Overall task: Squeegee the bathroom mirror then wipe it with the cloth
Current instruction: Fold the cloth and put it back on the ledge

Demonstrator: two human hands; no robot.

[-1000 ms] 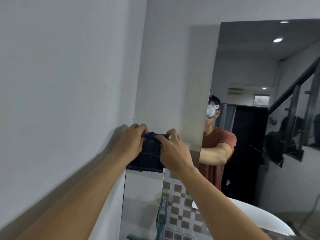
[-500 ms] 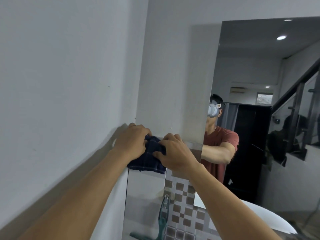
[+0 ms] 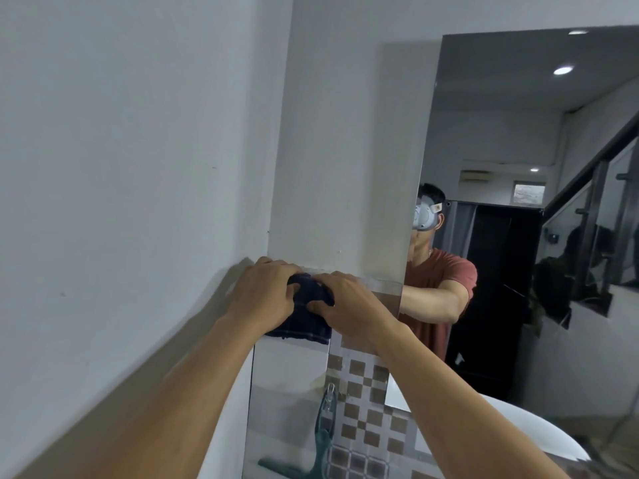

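Note:
A dark blue checked cloth (image 3: pixel 304 323) is bunched between both my hands against the wall, at the top left corner of a narrow reflective panel (image 3: pixel 287 375). My left hand (image 3: pixel 266 292) grips its left side and my right hand (image 3: pixel 349 305) grips its right side, fingers curled over it. The large bathroom mirror (image 3: pixel 518 133) fills the right side and reflects a person in a red shirt with arms stretched forward. A green squeegee (image 3: pixel 323 440) stands low down, below the hands, untouched.
A plain white wall (image 3: pixel 121 167) runs close along the left. Brown and grey checked tiles (image 3: pixel 366 409) sit under my right forearm. A white rounded basin (image 3: pixel 539 433) lies at the lower right. Stair railings and ceiling lights show in the mirror.
My hands have drawn closer together and bunched the cloth tighter, so less of it hangs down. The view has shifted slightly.

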